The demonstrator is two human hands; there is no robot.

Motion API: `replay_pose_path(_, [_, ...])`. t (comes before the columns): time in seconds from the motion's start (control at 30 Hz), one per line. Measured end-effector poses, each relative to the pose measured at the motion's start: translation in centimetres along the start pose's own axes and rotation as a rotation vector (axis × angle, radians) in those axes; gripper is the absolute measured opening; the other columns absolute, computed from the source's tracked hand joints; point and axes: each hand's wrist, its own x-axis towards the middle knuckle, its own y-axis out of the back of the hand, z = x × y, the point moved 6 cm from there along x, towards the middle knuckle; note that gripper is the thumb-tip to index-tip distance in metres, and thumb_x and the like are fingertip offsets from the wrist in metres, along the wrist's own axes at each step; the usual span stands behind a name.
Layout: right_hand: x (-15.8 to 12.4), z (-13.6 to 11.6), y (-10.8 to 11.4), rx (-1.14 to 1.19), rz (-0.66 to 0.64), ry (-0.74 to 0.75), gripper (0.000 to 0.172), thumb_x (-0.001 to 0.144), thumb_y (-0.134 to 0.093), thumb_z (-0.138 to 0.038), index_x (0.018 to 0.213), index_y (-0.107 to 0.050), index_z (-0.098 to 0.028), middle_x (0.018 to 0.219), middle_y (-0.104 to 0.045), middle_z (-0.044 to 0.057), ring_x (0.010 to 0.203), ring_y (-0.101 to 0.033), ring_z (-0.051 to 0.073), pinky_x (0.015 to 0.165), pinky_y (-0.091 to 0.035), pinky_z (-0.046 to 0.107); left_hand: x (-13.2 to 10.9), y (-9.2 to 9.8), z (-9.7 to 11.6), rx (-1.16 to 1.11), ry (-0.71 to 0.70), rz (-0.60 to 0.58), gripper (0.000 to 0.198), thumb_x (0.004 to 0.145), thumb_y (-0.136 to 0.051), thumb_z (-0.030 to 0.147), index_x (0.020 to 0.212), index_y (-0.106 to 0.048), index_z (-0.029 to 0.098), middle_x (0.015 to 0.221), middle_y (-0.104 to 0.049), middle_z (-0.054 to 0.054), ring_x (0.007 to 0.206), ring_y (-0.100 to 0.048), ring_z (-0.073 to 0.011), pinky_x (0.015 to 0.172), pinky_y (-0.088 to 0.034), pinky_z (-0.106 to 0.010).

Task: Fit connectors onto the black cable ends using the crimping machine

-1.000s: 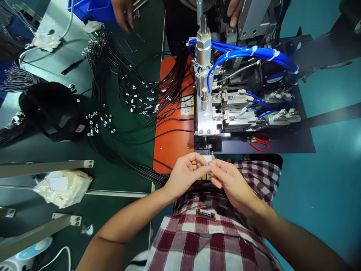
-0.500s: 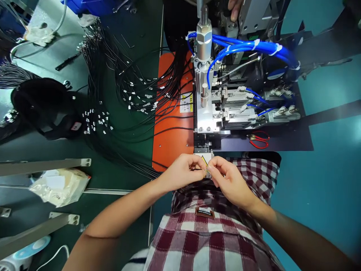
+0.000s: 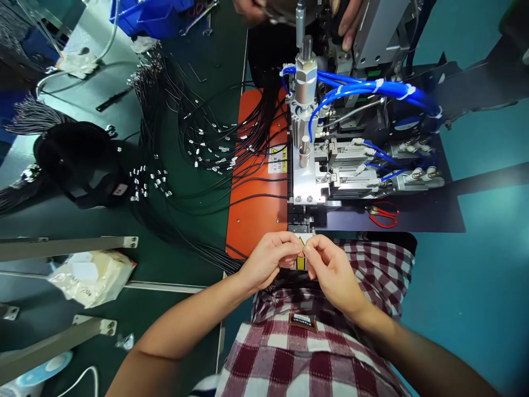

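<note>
My left hand (image 3: 275, 255) and my right hand (image 3: 328, 264) meet in front of my apron, each closed in a pinch. Their fingertips almost touch; whatever lies between them is too small and covered to make out. Just behind the fingers is a white plate with a yellow warning label (image 3: 301, 261), at the near end of a metal machine (image 3: 306, 184). A bundle of thin black cables (image 3: 215, 258) runs from the left and passes out of sight by my left wrist. Beyond my left hand lies an orange plate (image 3: 260, 220) with more black cables across it.
Cable ends with silvery tips (image 3: 215, 151) spread over the green table. Red-handled cutters (image 3: 383, 214) lie right of the machine, below its blue air hoses (image 3: 367, 88). A blue bin (image 3: 149, 16) stands far left. Another person's hand (image 3: 351, 22) is at the machine's far end.
The view has shifted slightly, so the scene sits lower and a little farther right. My hands stay pinched together, with the left fingers slightly rearranged. More of the other person's hands shows at the top.
</note>
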Motion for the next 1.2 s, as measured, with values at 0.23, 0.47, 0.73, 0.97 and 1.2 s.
replay_pose_path(0.23, [0.4, 0.5, 0.9, -0.064, -0.046, -0.026, 0.025, 0.093, -0.052, -0.038, 0.076, -0.047, -0.020, 0.056, -0.044, -0.006, 0.050, -0.039, 0.010, 0.050, -0.033, 0.024, 0.2, 0.0, 0.1, 0.132, -0.091, -0.022, 0.024, 0.080, -0.065, 0.032, 0.069, -0.056, 0.012, 0.056, -0.040, 0.005, 0.052, -0.028, -0.0055, 0.050, -0.018, -0.022])
replay_pose_path(0.47, [0.2, -0.8, 1.1, -0.110, -0.163, 0.089, 0.021, 0.095, -0.050, -0.033, 0.079, -0.048, -0.020, 0.067, -0.042, -0.004, 0.057, -0.036, 0.010, 0.052, -0.031, 0.025, -0.6, -0.6, 1.7, 0.381, -0.195, -0.056, 0.025, 0.084, -0.062, 0.032, 0.070, -0.058, 0.012, 0.065, -0.048, 0.002, 0.062, -0.038, -0.0090, 0.058, -0.029, -0.023])
replay_pose_path(0.73, [0.5, -0.1, 1.3, 0.023, -0.063, 0.145, 0.019, 0.096, -0.049, -0.032, 0.081, -0.047, -0.021, 0.068, -0.037, -0.005, 0.054, -0.030, 0.009, 0.050, -0.027, 0.025, -0.2, -0.2, 1.2, 0.254, -0.226, 0.022, 0.026, 0.082, -0.067, 0.037, 0.077, -0.060, 0.012, 0.063, -0.047, 0.004, 0.057, -0.039, -0.0072, 0.054, -0.030, -0.020])
replay_pose_path(0.97, [1.7, -0.2, 2.7, -0.065, 0.004, 0.103, 0.022, 0.093, -0.052, -0.038, 0.079, -0.048, -0.021, 0.065, -0.038, -0.005, 0.053, -0.032, 0.011, 0.050, -0.029, 0.026, 0.0, 0.2, 3.5, 0.654, -0.465, 0.142, 0.013, 0.085, -0.063, 0.027, 0.087, -0.064, 0.015, 0.083, -0.059, -0.003, 0.073, -0.055, -0.0127, 0.067, -0.046, -0.024])
replay_pose_path(1.2, [4.3, 0.7, 4.2, -0.140, 0.052, 0.096, 0.029, 0.090, -0.055, -0.046, 0.076, -0.046, -0.021, 0.057, -0.039, -0.006, 0.050, -0.034, 0.010, 0.048, -0.028, 0.026, 0.8, -0.3, 4.7, 1.235, -0.937, 0.034, 0.020, 0.094, -0.045, 0.014, 0.102, -0.064, 0.015, 0.091, -0.059, -0.008, 0.085, -0.057, -0.0153, 0.075, -0.050, -0.027])
